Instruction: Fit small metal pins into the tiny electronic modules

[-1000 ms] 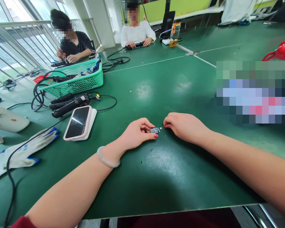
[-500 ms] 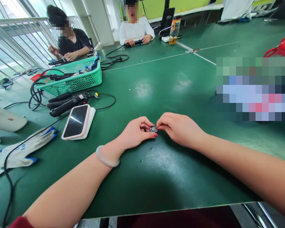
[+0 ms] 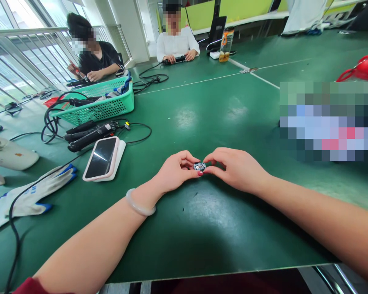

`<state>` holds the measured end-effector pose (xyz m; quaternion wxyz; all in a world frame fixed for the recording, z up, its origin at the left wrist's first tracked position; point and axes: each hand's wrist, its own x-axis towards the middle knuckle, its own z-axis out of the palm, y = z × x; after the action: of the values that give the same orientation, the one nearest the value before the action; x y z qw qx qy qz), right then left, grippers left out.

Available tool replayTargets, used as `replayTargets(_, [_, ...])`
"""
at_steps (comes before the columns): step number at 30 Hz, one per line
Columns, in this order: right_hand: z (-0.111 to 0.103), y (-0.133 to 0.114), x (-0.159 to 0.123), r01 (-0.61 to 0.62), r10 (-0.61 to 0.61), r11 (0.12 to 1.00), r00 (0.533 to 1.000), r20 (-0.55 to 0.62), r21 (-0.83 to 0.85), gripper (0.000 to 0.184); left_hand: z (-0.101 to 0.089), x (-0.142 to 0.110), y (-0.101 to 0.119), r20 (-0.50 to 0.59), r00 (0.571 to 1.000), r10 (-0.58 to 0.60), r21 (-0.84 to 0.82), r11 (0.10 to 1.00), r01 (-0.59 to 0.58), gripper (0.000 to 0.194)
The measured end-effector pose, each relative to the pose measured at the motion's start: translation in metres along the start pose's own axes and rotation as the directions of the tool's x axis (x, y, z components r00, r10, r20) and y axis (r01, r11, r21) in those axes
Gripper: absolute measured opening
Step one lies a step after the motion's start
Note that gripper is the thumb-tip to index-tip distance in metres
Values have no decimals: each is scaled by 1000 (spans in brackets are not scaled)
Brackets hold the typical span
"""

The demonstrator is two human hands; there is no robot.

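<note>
Between my two hands, just above the green table [image 3: 184, 228], is a small dark circuit board [image 3: 199, 166] with light metallic parts on its face. My left hand [image 3: 179, 169], with a pale bangle at its wrist, pinches the board's left side between thumb and curled fingers. From the other side my right hand [image 3: 233, 167] reaches in, its thumb and forefinger at the board's right edge. The fingertips hide parts of the board's edges.
To the left lie a phone [image 3: 101, 158], black hair-straightener-like tools [image 3: 93, 134] with cables, and a white-and-blue glove [image 3: 43, 192]. Behind them stands a green basket [image 3: 110, 104]. Two people sit at the far side. A bottle [image 3: 226, 45] and a red pouch [image 3: 364, 67] stand further off.
My right thumb and forefinger have spread a little at the board, and more of its face shows. The whole view has shifted slightly. My left hand keeps its hold.
</note>
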<state>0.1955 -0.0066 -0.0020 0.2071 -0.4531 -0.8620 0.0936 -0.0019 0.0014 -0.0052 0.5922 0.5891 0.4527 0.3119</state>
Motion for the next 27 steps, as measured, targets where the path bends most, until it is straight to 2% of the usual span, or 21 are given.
replayTargets(3, [3, 0, 0, 20, -22, 999, 999, -45, -40, 24, 0, -1, 2, 3, 999, -32, -49, 998, 32, 29])
replayTargets(6, [5, -1, -1, 88, -102, 987, 989, -104, -132, 29, 0, -2, 4, 6, 998, -60, -124, 990, 60, 31])
replayTargets(12, [8, -7, 0, 226, -267, 927, 959, -101, -299, 40, 0, -4, 5, 75, 993, -91, -192, 976, 104, 28])
replayTargets(15, [9, -5, 1, 222, -259, 931, 961, -94, -290, 37, -3, -3, 6, 21, 998, -57, -107, 993, 59, 27])
replayTargets(17, [9, -1, 1, 178, -213, 949, 971, -113, -260, 36, -9, -3, 8, -98, 995, 35, 101, 995, -25, 24])
replayTargets(18, [9, 1, 2, 146, -180, 960, 975, -128, -239, 35, -14, -3, 8, -162, 981, 102, 261, 964, -58, 21])
replayTargets(19, [8, 4, 2, 110, -142, 971, 980, -139, -214, 33, -20, -3, 9, -228, 957, 179, 454, 889, -58, 19])
replayTargets(21, [6, 9, 3, 35, -58, 987, 988, -142, -157, 30, -35, -4, 9, -301, 912, 280, 771, 634, 60, 22])
replayTargets(22, [4, 11, 4, -1, -17, 992, 990, -139, -128, 29, -43, -4, 8, -321, 898, 300, 852, 506, 135, 26])
replayTargets(24, [2, 14, 5, -57, 47, 995, 990, -136, -77, 28, -58, -6, 8, -365, 883, 296, 906, 331, 264, 31])
replayTargets(27, [0, 18, 6, -106, 102, 994, 986, -132, -30, 27, -75, -9, 10, -433, 859, 274, 897, 224, 381, 34])
